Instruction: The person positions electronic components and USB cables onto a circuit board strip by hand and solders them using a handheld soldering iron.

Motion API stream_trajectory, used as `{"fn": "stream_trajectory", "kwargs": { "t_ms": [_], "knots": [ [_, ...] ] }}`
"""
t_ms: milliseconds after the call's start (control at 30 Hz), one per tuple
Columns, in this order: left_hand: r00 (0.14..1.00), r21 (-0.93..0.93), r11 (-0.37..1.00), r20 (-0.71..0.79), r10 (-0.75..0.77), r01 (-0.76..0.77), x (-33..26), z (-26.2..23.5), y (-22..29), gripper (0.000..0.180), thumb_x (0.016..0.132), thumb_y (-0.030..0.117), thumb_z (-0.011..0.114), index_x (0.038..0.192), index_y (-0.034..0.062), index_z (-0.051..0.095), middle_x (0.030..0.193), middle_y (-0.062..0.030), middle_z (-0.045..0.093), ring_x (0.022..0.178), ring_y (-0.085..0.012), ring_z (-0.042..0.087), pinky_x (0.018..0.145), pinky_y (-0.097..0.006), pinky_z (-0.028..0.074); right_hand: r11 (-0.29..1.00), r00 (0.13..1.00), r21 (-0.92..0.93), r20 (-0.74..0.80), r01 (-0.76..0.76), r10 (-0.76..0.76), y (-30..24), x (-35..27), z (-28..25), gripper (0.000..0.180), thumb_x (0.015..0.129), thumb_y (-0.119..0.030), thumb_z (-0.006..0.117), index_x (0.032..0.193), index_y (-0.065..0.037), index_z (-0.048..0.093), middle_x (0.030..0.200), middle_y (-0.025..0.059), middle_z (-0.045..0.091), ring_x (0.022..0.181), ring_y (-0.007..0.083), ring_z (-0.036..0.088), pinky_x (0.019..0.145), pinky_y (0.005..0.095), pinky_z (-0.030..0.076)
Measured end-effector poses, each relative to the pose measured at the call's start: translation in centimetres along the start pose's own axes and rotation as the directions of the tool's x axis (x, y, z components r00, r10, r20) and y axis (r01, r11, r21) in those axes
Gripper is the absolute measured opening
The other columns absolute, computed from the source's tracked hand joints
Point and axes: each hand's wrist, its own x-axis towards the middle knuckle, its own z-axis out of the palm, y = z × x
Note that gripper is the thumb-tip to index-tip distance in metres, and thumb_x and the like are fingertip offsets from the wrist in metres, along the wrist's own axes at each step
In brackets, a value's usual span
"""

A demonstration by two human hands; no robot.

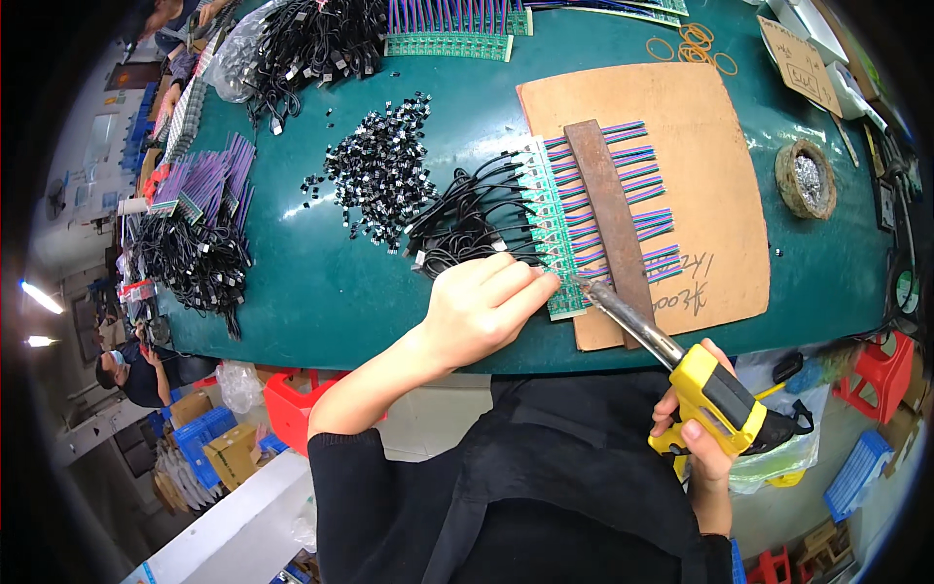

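My right hand (708, 456) is wrapped round the handle of a yellow and black soldering gun (718, 391). Its long metal barrel points up and left, with the tip at the lower part of a green circuit board strip (538, 200). Beside that tip, my left hand (484, 310) is closed in a pinch at the board's edge; what lies between its fingertips is hidden. Black cables (467, 222) run to the strip's left side, some passing behind my left hand. Striped coloured wires (637, 175) extend from its right side, beneath a rusty flat metal bar (596, 185).
A cardboard sheet (715, 127) lies under the wires. Small black connectors (379, 170) are heaped on the green table (292, 282). Cable bundles (195, 258) lie at left. A round bowl (806, 180) with silvery bits and rubber bands (696, 41) are at right. Other people work beyond the left side.
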Motion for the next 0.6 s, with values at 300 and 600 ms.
{"fn": "stream_trajectory", "kwargs": {
  "t_ms": [300,600],
  "knots": [
    [0.998,-0.001,0.999,-0.048,0.048,-0.049,-0.4,0.6,-0.3,0.023,0.062,-0.001,0.071,0.084,0.0034,0.066,0.061,-0.0001,0.051,0.049,-0.0126,0.051,0.043,-0.026,0.04,0.996,0.997,-0.058,-0.015,-0.071,0.07,-0.5,0.1,0.6,0.075,0.072,-0.012,0.064,0.138,0.005,0.032,0.081,0.0151,0.064,0.065,0.0154,0.062,0.06,0.0266,0.053],
    [0.995,0.099,0.991,-0.013,0.096,-0.094,-0.2,0.4,0.1,0.024,0.06,-0.001,0.07,0.084,0.0028,0.066,0.062,0.0001,0.052,0.049,-0.0114,0.051,0.042,-0.024,0.039,0.99,0.997,-0.125,-0.048,-0.064,0.059,-1.4,0.1,0.9,0.071,0.07,-0.011,0.065,0.134,0.006,0.038,0.076,0.0135,0.065,0.057,0.0111,0.059,0.054,0.0213,0.048]
  ]
}}
